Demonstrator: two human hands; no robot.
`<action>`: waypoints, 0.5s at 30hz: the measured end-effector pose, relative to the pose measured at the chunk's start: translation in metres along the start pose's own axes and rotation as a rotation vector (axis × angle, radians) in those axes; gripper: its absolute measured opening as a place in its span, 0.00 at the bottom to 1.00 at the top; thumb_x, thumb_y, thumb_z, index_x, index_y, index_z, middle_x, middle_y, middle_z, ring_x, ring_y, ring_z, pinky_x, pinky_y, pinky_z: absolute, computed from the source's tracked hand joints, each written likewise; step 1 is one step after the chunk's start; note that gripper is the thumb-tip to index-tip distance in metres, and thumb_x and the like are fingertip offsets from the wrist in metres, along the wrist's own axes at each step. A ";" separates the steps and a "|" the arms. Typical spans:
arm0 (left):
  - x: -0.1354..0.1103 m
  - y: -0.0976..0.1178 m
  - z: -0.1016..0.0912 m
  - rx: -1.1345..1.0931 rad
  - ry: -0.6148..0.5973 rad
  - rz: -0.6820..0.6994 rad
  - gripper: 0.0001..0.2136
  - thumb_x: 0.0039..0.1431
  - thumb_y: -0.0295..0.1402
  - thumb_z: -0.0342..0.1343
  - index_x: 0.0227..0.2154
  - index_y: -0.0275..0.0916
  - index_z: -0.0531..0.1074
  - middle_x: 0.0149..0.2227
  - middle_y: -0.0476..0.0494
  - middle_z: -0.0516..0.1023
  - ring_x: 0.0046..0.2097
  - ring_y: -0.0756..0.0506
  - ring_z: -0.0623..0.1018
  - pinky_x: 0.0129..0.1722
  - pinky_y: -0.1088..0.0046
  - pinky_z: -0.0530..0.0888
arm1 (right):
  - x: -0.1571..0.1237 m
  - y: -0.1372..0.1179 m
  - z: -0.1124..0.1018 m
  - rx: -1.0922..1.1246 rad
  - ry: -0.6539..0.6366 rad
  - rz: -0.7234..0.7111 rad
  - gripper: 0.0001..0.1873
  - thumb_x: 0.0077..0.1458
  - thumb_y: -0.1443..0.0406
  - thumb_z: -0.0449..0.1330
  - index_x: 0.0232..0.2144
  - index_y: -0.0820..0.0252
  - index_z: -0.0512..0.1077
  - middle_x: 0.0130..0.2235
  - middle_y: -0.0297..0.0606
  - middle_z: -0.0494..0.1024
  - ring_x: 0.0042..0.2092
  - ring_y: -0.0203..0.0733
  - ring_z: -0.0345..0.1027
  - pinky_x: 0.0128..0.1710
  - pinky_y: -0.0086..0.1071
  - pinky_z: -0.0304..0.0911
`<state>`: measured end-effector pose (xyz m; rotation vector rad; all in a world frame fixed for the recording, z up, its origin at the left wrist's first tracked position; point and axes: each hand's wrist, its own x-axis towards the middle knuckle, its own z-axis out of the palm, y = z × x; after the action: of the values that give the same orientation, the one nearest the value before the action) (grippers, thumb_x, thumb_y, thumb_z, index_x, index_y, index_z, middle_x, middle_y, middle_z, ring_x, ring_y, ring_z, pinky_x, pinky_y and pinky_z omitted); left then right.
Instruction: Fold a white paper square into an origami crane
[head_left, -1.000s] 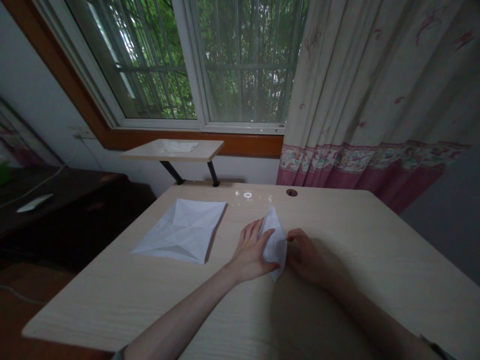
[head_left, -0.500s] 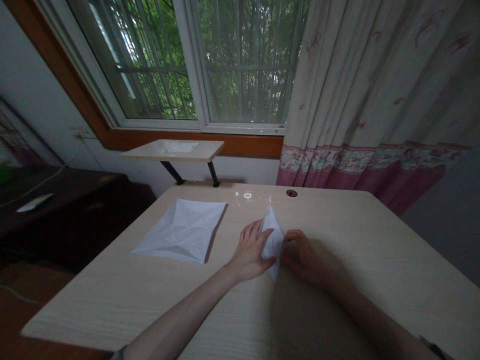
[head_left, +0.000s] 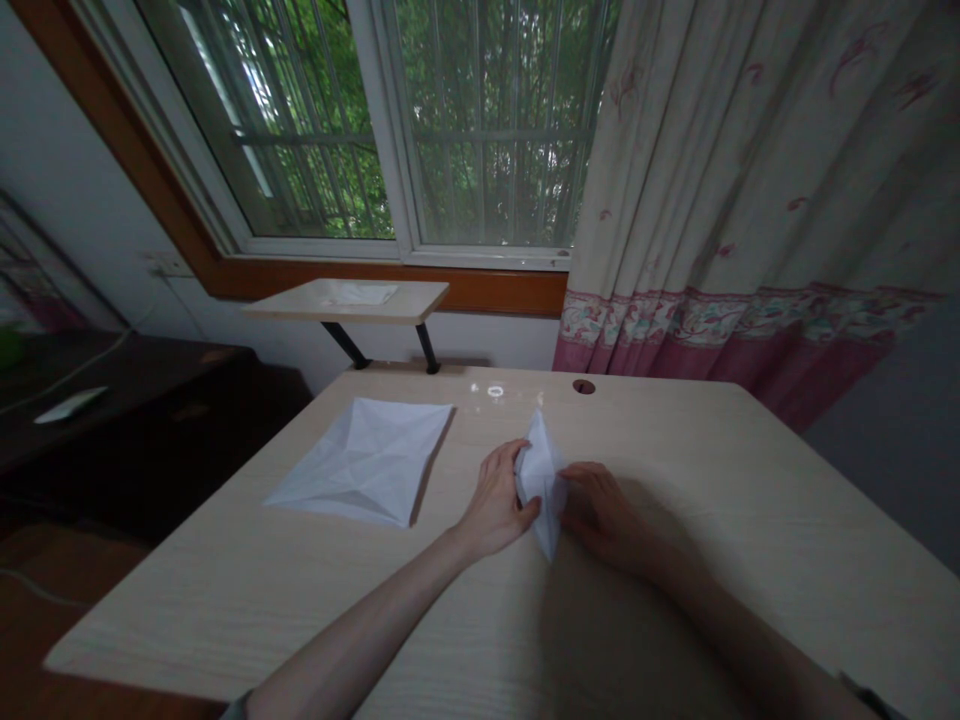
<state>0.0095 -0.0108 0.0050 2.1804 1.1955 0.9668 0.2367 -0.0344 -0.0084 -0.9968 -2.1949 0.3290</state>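
Observation:
A small folded white paper piece (head_left: 541,478), pointed at both ends, lies on the pale wooden table (head_left: 675,620) between my hands. My left hand (head_left: 496,503) grips its left edge, fingers curled over the fold and thumb under the paper. My right hand (head_left: 606,515) presses and pinches the paper's right side. A second creased white sheet (head_left: 365,458) lies flat on the table to the left, a hand's width from my left hand.
A small shelf (head_left: 349,299) on brackets stands beyond the table under the window. A patterned curtain (head_left: 750,200) hangs at the right. A dark cabinet (head_left: 112,400) sits left of the table. A cable hole (head_left: 583,386) is near the table's far edge.
My left fingers, lying flat on the paper before, have curled over its left edge. My right hand has slid left against the paper, which now looks narrower.

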 end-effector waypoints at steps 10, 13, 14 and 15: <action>0.000 -0.005 0.003 -0.023 0.047 -0.003 0.33 0.54 0.34 0.60 0.61 0.36 0.54 0.59 0.31 0.64 0.62 0.33 0.64 0.62 0.47 0.61 | 0.001 -0.003 -0.002 -0.069 -0.054 -0.018 0.22 0.59 0.68 0.57 0.56 0.54 0.65 0.53 0.46 0.70 0.56 0.50 0.63 0.56 0.50 0.63; 0.000 -0.003 0.002 -0.022 0.054 -0.012 0.33 0.55 0.38 0.61 0.61 0.36 0.55 0.59 0.30 0.64 0.61 0.33 0.64 0.61 0.47 0.61 | 0.002 -0.002 -0.002 -0.090 -0.062 -0.027 0.23 0.60 0.67 0.57 0.58 0.53 0.64 0.54 0.46 0.71 0.56 0.50 0.63 0.57 0.51 0.63; 0.000 -0.003 0.001 -0.026 0.064 -0.015 0.32 0.56 0.39 0.60 0.60 0.36 0.55 0.58 0.30 0.65 0.61 0.33 0.65 0.61 0.47 0.62 | 0.002 -0.002 -0.002 -0.099 -0.065 -0.033 0.23 0.61 0.67 0.56 0.59 0.53 0.64 0.54 0.46 0.71 0.56 0.50 0.63 0.57 0.51 0.63; 0.000 -0.002 0.001 -0.032 0.078 -0.014 0.31 0.57 0.41 0.59 0.60 0.36 0.56 0.58 0.31 0.66 0.60 0.33 0.66 0.60 0.48 0.62 | 0.002 -0.002 -0.002 -0.107 -0.069 -0.038 0.24 0.61 0.67 0.56 0.59 0.53 0.64 0.54 0.46 0.71 0.56 0.50 0.63 0.57 0.51 0.62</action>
<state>0.0092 -0.0098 0.0037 2.1237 1.2208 1.0669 0.2360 -0.0344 -0.0053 -1.0136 -2.3118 0.2337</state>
